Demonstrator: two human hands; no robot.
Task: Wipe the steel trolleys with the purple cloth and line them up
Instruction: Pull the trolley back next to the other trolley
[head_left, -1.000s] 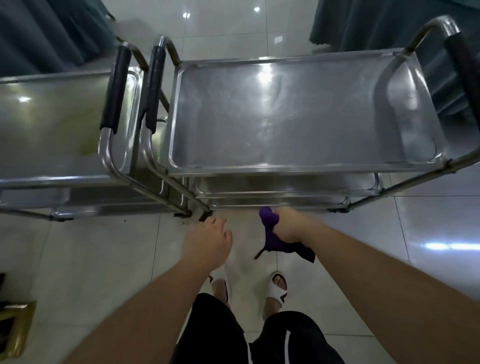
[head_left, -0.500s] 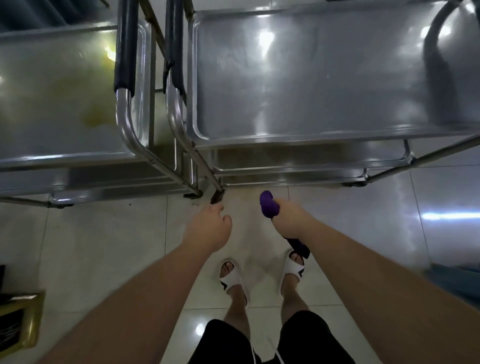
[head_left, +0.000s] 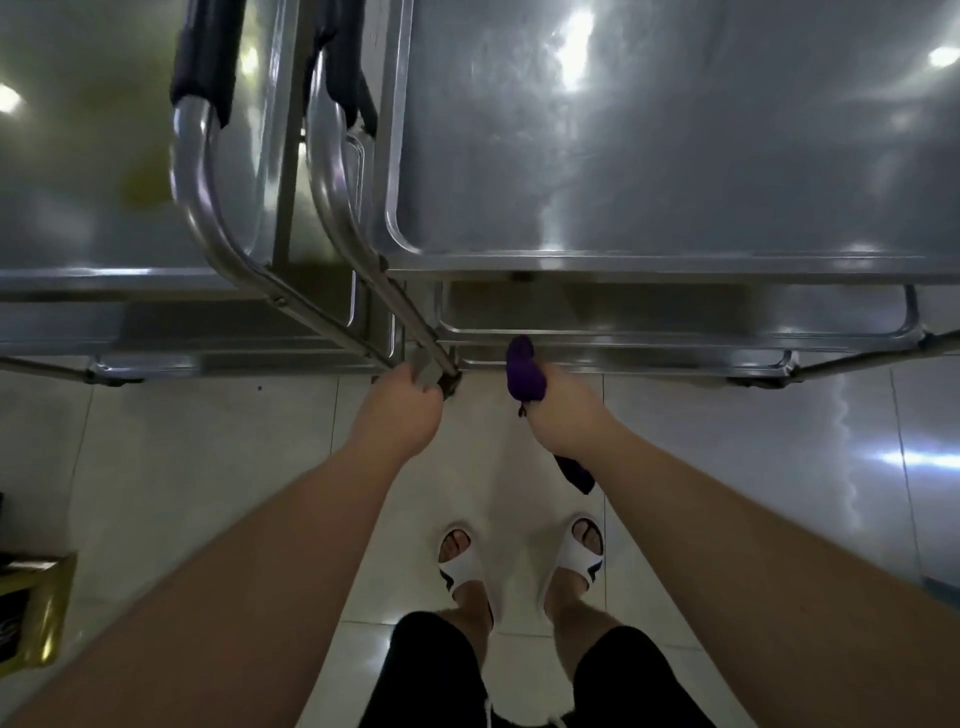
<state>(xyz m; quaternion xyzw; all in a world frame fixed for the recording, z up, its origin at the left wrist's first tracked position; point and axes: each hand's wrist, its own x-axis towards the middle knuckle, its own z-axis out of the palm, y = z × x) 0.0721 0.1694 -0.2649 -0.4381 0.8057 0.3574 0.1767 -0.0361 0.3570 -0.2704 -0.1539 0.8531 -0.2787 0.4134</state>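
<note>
While the left hand (head_left: 397, 413) curls its fingers by the right trolley's (head_left: 675, 156) lower leg, purple cloth (head_left: 524, 374) bunched in the right hand's (head_left: 563, 421) fist, fingers risk pinching against the adjacent left trolley (head_left: 104, 182).

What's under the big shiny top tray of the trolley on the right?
Under the top tray sit lower steel shelves; only their front edges show. Anything lying on them is covered by the tray.

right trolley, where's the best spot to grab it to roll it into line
Probably the black padded grip on the handle of the right trolley, taken from the left end with fingers wrapped around the bar. It is round, padded and stands clear of the tray. The left hand is low, by the frame's foot.
</note>
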